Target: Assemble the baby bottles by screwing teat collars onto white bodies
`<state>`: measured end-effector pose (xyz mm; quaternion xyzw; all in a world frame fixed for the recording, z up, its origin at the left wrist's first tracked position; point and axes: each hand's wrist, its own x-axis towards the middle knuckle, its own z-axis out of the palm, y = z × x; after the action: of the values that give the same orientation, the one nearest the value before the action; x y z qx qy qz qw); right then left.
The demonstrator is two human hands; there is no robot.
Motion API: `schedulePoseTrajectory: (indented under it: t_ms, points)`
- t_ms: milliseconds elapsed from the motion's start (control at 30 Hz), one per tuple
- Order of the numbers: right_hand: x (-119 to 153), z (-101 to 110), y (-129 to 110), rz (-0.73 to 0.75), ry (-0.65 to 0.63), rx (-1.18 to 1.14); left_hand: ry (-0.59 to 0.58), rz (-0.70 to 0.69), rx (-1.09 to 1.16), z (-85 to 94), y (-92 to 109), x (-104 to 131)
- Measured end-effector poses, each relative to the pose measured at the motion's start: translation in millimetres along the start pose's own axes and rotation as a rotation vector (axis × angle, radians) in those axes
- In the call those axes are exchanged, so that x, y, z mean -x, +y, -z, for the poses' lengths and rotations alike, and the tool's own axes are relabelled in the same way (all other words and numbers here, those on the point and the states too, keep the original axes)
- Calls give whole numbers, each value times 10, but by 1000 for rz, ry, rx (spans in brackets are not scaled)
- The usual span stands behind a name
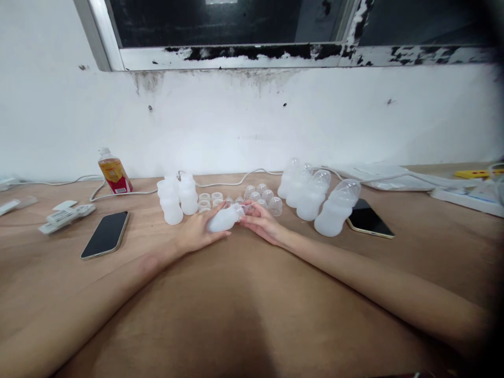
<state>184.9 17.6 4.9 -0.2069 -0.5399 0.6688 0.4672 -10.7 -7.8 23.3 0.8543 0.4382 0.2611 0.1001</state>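
Observation:
My left hand [196,231] is wrapped round a frosted white baby bottle [221,220], which lies tilted with its neck to the right. At the neck, the fingers of my right hand [263,221] pinch the bottle's collar [238,210], where a clear teat seems to sit, partly hidden by the fingers. Just behind my hands are several loose collar rings [205,197], a few clear teats [229,201] and several clear dome caps [268,196]. Uncapped bottles [172,202] stand on the left. Bottles with clear domes on top [333,210] stand on the right.
A phone [105,234] lies at left, another [370,218] at right behind the capped bottles. A drink bottle [115,172], white adapters [66,216], a white cable [236,183], plastic bags [380,176] and a power strip [466,201] lie along the back of the wooden table [220,304].

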Motion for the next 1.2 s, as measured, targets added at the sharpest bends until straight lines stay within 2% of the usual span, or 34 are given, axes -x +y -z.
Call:
schedulePoseTrajectory:
  t_ms: [133, 233, 367, 467, 533, 633, 733, 867, 967, 1033, 1100, 1133, 1200]
  points:
    - [16, 37, -2, 62, -82, 212, -114, -22, -30, 71, -32, -7]
    - [18, 46, -8, 119, -136, 344, -164, -51, -1, 100, -56, -33]
    - [32, 29, -44, 195, -191, 558, -224, -22, 47, 158, -49, -70]
    - [55, 2, -90, 270, -184, 746, -311, -41, 46, 224, -22, -84]
    - [65, -18, -114, 264, -124, 868, -339, -62, -29, 248, -7, -80]
    - [65, -48, -132, 112, -37, 929, -276, -87, -262, 221, 7, -58]
    - [54, -78, -138, -16, -29, 875, -197, -138, -408, 153, 18, -33]
    - [48, -111, -135, -24, -20, 893, -141, -198, -424, 91, 31, -18]
    - [47, -117, -152, -28, -26, 1032, -132, -199, -407, 69, 35, -14]
    - [43, -108, -204, 23, -18, 1161, -126, -175, -373, 56, 26, -14]
    - [35, -89, -290, 158, 3, 1280, -109, -136, -333, 44, 5, -16]
    - [32, -77, -339, 235, -21, 1326, -97, -114, -315, 39, -9, -18]
    - [29, -47, -418, 356, -179, 1384, -75, -81, -283, 33, -35, -21]
